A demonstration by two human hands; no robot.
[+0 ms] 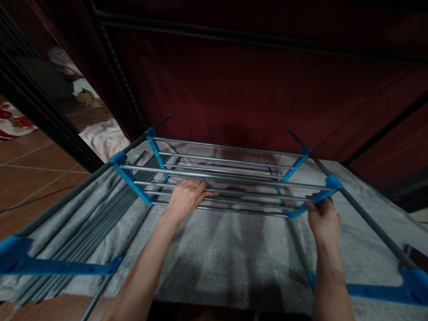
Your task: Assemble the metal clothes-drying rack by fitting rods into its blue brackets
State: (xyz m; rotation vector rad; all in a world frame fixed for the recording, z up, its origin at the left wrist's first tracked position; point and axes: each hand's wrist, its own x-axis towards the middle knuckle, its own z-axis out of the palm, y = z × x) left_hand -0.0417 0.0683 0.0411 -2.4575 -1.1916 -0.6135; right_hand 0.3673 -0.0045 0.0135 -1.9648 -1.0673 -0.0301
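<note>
Touching silver rods [234,179] with left hand [187,196], blue bracket [334,183] with right hand [324,220]. Working over gray cloth [220,258] with gray tubes [103,218] at left, facing dark red fabric [240,98].

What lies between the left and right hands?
Head view: silvery rods stretch between left hand and right hand, with part of a blue bracket beside the right.

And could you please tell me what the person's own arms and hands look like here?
The left hand and right hand are ungloved; the left forearm and right forearm are bare, with no sleeves in view. No watch or bracelet shows; about rings I cannot tell.
</note>
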